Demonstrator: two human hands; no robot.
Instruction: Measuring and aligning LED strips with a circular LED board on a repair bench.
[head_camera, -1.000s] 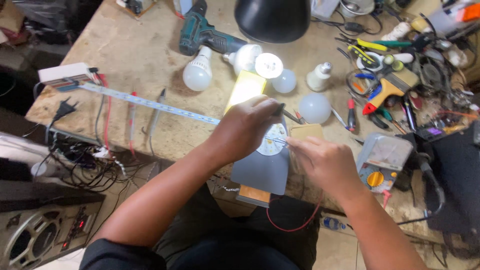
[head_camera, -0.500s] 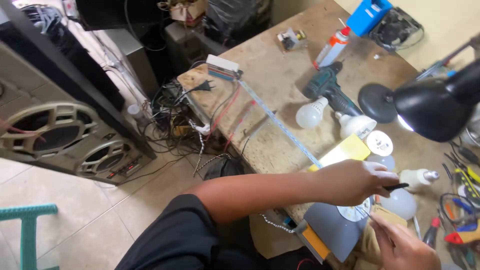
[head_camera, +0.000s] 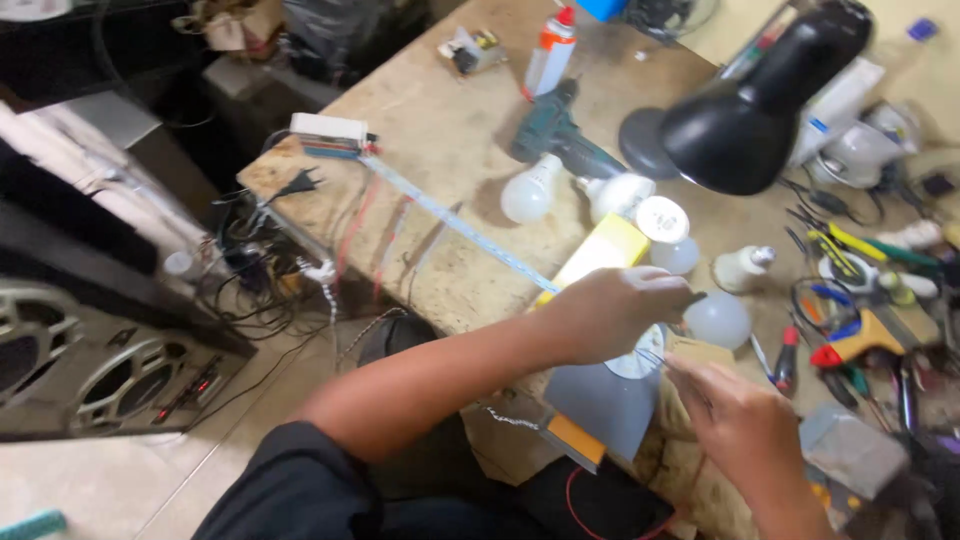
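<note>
Fingers of the left hand (head_camera: 615, 312) pinch a thin dark tool over a round white disc (head_camera: 640, 362) on a grey panel (head_camera: 600, 400); right hand (head_camera: 740, 425) fingers grip the panel's edge. Loose bulbs (head_camera: 528, 192) lie on the tabletop (head_camera: 440, 130) beneath a black lamp (head_camera: 745, 125).

Black desk lamp (head_camera: 745, 125), green drill (head_camera: 555, 135)

Single head-worn view, close, looking steeply down and tilted across a cluttered workbench (head_camera: 440, 130)
</note>
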